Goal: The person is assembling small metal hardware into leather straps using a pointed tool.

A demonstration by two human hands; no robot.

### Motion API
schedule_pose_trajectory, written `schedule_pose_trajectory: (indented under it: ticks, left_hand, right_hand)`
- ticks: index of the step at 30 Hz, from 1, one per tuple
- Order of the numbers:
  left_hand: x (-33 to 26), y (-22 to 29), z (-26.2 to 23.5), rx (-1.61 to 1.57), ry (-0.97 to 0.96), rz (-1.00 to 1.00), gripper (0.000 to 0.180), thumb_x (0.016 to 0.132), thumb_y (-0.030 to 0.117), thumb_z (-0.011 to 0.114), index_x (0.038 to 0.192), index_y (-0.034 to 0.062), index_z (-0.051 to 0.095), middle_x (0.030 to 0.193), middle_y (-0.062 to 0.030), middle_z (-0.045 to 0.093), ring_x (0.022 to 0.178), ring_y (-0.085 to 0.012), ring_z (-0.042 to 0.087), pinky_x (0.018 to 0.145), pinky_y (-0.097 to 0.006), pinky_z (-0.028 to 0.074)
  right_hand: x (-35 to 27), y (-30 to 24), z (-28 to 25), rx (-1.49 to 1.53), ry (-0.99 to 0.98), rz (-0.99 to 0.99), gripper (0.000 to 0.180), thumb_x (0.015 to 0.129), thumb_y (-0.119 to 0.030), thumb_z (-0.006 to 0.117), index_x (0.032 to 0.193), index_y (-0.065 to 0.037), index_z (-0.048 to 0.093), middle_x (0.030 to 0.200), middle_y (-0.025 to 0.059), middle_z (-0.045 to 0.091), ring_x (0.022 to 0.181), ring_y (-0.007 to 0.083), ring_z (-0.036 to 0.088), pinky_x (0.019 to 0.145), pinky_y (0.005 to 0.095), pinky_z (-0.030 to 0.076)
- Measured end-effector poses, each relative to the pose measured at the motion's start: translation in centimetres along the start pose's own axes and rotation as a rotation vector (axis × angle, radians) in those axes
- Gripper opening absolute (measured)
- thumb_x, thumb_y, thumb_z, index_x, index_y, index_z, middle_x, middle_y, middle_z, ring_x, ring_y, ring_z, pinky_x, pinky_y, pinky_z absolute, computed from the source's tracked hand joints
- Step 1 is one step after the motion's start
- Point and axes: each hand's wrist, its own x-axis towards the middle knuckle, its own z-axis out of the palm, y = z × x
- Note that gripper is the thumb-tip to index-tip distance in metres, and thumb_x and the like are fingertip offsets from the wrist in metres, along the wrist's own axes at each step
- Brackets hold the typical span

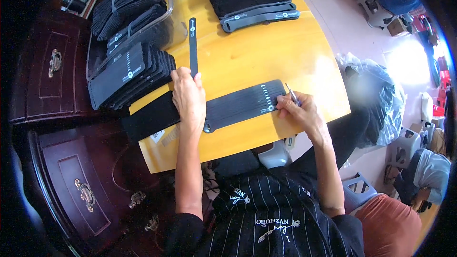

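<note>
My left hand (189, 99) is closed around the lower end of a narrow black strap (193, 43), which points away from me and has pale printing at its far tip. Under and beside that wrist lies a flat black fabric piece (151, 118). My right hand (301, 113) grips a slim silvery pen-like tool (291, 94), its tip pointing up and left. The fingertips of that hand touch the right end of a neat fanned row of dark straps (238, 103), whose printed ends line up. The strap row lies between my two hands on the yellow table (257, 57).
Stacked dark straps (131, 74) stand at the left, by a clear plastic bin (176, 31) holding more. Strap bundles (254, 0) lie at the far edge. Dark wooden drawers (71, 181) flank the left; a plastic-wrapped bundle (376, 100) and stools (357, 190) stand right.
</note>
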Motion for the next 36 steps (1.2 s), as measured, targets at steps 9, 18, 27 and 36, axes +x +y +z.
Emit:
schedule_pose_trajectory:
  ticks: [9, 18, 27, 36]
  left_hand:
    - [1.3, -2.5, 1.1, -0.324, -0.107, -0.128, 0.018, 0.084, 0.009, 0.065, 0.092, -0.002, 0.053, 0.086, -0.0195, 0.058, 0.088, -0.037, 0.058, 0.078, -0.043, 0.046]
    - [-0.9, -1.4, -0.3, -0.638, -0.039, -0.249, 0.013, 0.088, 0.006, 0.062, 0.093, -0.0015, 0.052, 0.077, -0.0163, 0.058, 0.074, -0.0306, 0.059, 0.069, -0.039, 0.047]
    - [-11.5, 2.6, -11.7, -0.479, -0.189, 0.233, 0.01, 0.079, -0.002, 0.069, 0.086, 0.0019, 0.063, 0.082, -0.0094, 0.063, 0.076, -0.0228, 0.063, 0.066, -0.033, 0.049]
    - [-13.7, 0.6, -13.5, -0.801, -0.428, -0.008, 0.018, 0.071, -0.01, 0.073, 0.084, 0.0016, 0.069, 0.083, -0.0093, 0.066, 0.07, -0.0164, 0.065, 0.059, -0.026, 0.051]
  right_hand:
    - [-2.5, -1.2, -0.2, -0.02, 0.074, -0.094, 0.032, 0.091, -0.033, 0.063, 0.074, -0.005, 0.064, 0.059, -0.0019, 0.055, 0.055, 0.0071, 0.047, 0.053, 0.024, 0.037]
    - [-3.1, -2.6, 0.6, -0.16, 0.023, -0.157, 0.022, 0.089, -0.022, 0.063, 0.09, -0.001, 0.066, 0.072, 0.0121, 0.065, 0.065, 0.0214, 0.062, 0.061, 0.0321, 0.048]
    - [-8.2, -7.4, 3.4, -0.393, -0.245, -0.851, 0.052, 0.078, -0.026, 0.073, 0.125, -0.012, 0.055, 0.125, 0.0059, 0.06, 0.099, 0.0203, 0.067, 0.071, 0.0305, 0.057]
    - [-10.2, -5.8, 0.4, -0.526, -0.324, -0.741, 0.021, 0.079, -0.02, 0.069, 0.095, -0.01, 0.061, 0.08, 0.0042, 0.06, 0.074, 0.0223, 0.066, 0.057, 0.0338, 0.051]
